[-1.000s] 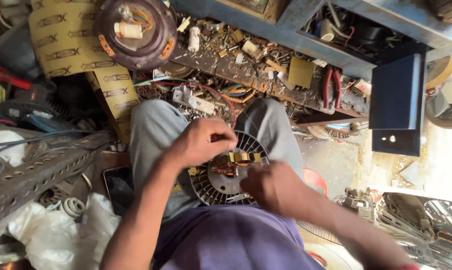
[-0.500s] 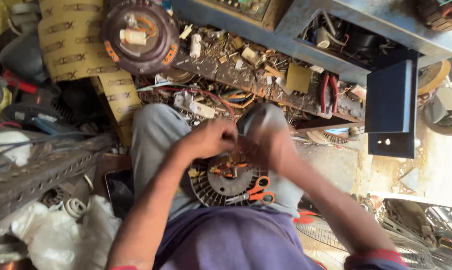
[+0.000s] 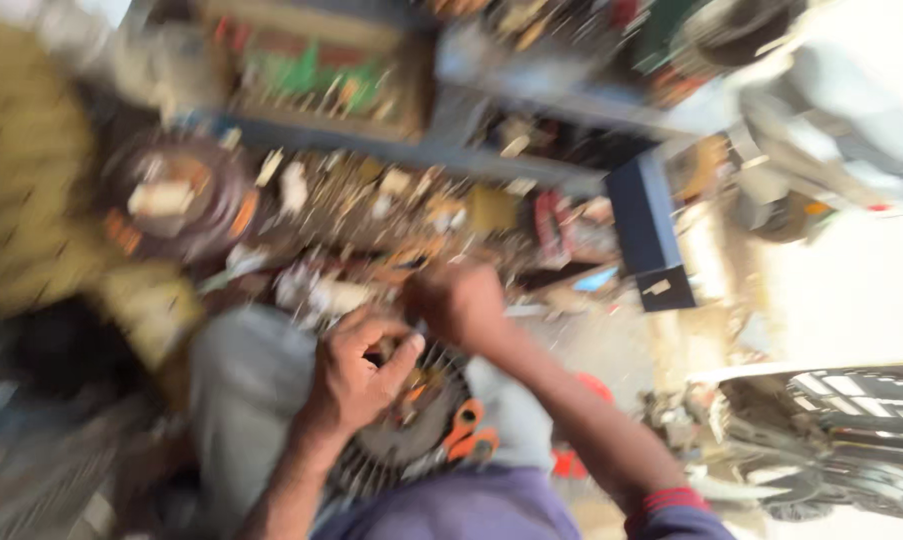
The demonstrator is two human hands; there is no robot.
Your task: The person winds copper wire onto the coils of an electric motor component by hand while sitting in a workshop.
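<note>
Grey metal in the lap: a round motor part [image 3: 411, 435] with a ribbed rim lies on the person's grey-trousered knees, near the middle of the view, everything smeared by blur.
Left hand: the left hand [image 3: 356, 375] sits on the motor part's far-left edge, fingers curled tight with the thumb pressed across them; what it pinches, if anything, is too blurred to tell.
Right hand: the right hand [image 3: 458, 300] hovers just beyond the part's far edge, bunched into a loose fist, close beside the left hand; its grip cannot be made out.
Orange handles: scissors [image 3: 469, 432] rest on the part's right side, just near of both hands.
Far side: a cluttered workbench [image 3: 391, 205] of small parts, a dark blue box [image 3: 646, 230] to its right.
</note>
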